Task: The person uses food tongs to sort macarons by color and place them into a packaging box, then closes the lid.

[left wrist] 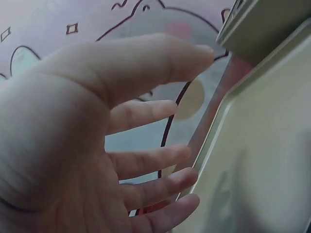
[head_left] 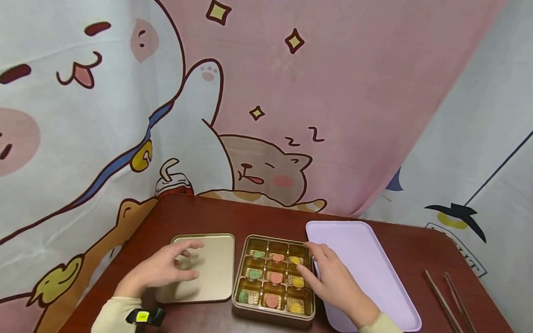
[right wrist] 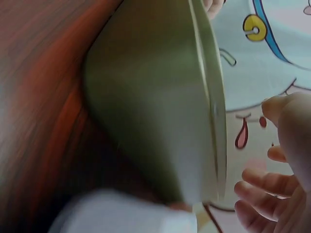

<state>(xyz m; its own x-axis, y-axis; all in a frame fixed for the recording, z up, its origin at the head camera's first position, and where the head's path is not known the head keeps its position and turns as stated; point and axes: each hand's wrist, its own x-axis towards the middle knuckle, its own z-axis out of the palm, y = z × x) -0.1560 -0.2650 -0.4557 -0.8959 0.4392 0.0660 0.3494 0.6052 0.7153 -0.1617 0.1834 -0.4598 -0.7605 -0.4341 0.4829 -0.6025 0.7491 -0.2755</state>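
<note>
A gold metal tin (head_left: 271, 315) stands open on the table, its side (right wrist: 155, 97) filling much of the right wrist view. Its gold insert has three rows of three compartments, holding green pieces (head_left: 255, 274) on the left, pink pieces (head_left: 276, 277) in the middle and yellow pieces (head_left: 297, 282) on the right. My right hand (head_left: 335, 283) hovers at the tin's right edge, fingers loosely bent and apart from its wall. Left of the tin lies a flat gold lid (head_left: 214, 278). Over it is my left hand (head_left: 166, 265), fingers spread and holding nothing.
A lilac tray (head_left: 369, 270) lies right of the tin, partly under my right forearm. Metal tongs (head_left: 454, 309) rest near the right edge of the dark red table (head_left: 193, 215). Behind hangs a cloth (head_left: 341, 90) printed with cartoon animals.
</note>
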